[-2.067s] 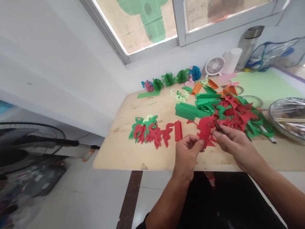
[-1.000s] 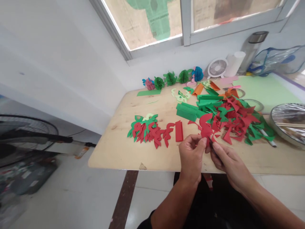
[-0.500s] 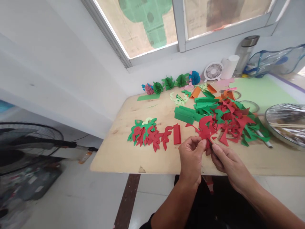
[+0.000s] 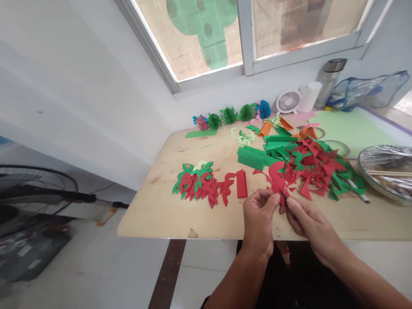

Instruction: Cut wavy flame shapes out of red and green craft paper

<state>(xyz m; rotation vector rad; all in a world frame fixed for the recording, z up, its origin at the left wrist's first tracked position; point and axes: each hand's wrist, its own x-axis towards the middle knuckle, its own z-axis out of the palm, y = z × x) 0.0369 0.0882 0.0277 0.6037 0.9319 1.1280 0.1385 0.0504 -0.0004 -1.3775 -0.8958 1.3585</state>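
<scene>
Red paper pinched between two hands

Matte and curvy-edged, the red paper piece (image 4: 277, 178) is over the near part of the pale wooden table (image 4: 154, 214), just beside a jagged heap of red and green scraps (image 4: 317, 165). Leafy cutouts (image 4: 201, 184) overlap in a cluster, too tangled to count. Between lies one folded red strip (image 4: 242, 183), flat and rectangular. Five pleated paper figures (image 4: 229, 115) line the wall: three green, one pink and blue, one mostly blue. Film covers one round bowl (image 4: 375, 194). The left hand (image 4: 261, 214) grips the red paper between thumb and curled fingers; the right hand (image 4: 305, 216), angled inward, closes around a dark tool (image 4: 283, 196), mostly hidden, at the paper's lower edge.
</scene>
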